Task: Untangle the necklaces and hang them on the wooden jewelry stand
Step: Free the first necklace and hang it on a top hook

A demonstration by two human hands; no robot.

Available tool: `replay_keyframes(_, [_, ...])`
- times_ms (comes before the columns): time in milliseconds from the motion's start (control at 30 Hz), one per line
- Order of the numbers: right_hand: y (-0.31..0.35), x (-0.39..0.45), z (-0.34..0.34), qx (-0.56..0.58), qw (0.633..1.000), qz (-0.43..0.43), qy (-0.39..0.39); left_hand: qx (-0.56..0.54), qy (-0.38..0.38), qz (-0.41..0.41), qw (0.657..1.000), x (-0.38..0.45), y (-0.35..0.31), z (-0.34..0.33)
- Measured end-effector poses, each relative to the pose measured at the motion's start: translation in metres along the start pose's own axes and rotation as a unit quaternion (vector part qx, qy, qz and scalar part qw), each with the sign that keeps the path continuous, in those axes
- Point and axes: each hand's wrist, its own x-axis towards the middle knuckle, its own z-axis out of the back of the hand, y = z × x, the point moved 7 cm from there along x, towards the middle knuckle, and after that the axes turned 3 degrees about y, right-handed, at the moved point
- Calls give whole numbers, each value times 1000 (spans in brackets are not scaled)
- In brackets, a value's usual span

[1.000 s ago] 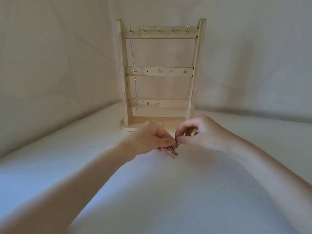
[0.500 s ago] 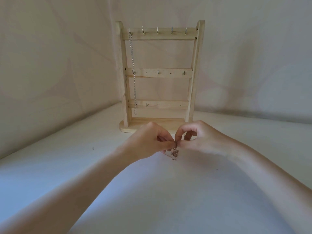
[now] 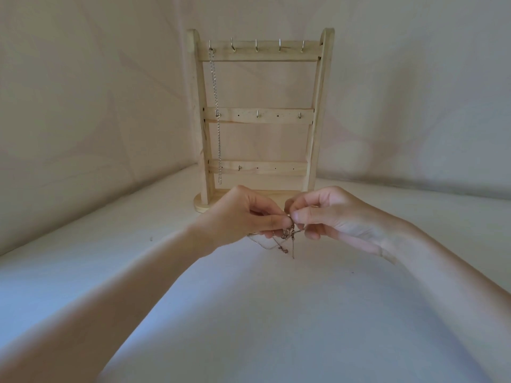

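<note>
Since the earlier frames, our hands have drawn slightly apart and more of the chain has come loose, so that thin strands now dangle below the knot where before only a small clump showed.

From the head camera, our left hand pinches the tangled necklaces between thumb and forefinger, the other fingers curled beneath. Our right hand meets it from the other side, thumb and forefinger pinching the same knot, fingertips almost touching those of the left. Loose strands hang from the knot, above the white tabletop.

Just behind our hands stands the wooden jewelry stand, upright, with three crossbars carrying small metal hooks. One silver chain already hangs from the leftmost top hook, falling straight down past the lowest bar.
</note>
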Motion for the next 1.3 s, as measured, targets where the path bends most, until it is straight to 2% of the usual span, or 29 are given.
replay_keyframes(167, [-1, 2, -3, 9, 1000, 7, -11, -40, 7, -6, 999, -1, -2, -5])
replay_keyframes(300, [-4, 3, 2, 11, 998, 8, -57, -25, -11, -18, 999, 0, -3, -4])
replay_keyframes(500, [-9, 5, 8, 50, 996, 0, -71, 63, -85, -91, 990, 2, -12, 8])
replay_keyframes(767, [-15, 5, 0, 12, 998, -49, -44, 184, -94, -157, 966, -1, -18, 1])
replay_keyframes(1033, [-15, 4, -4, 1, 996, -74, -43, 122, -96, -124, 980, 2, -5, -4])
replay_keyframes(1300, [-20, 4, -5, 37, 993, -92, -65, 116, -116, -112, 980, 2, -2, -11])
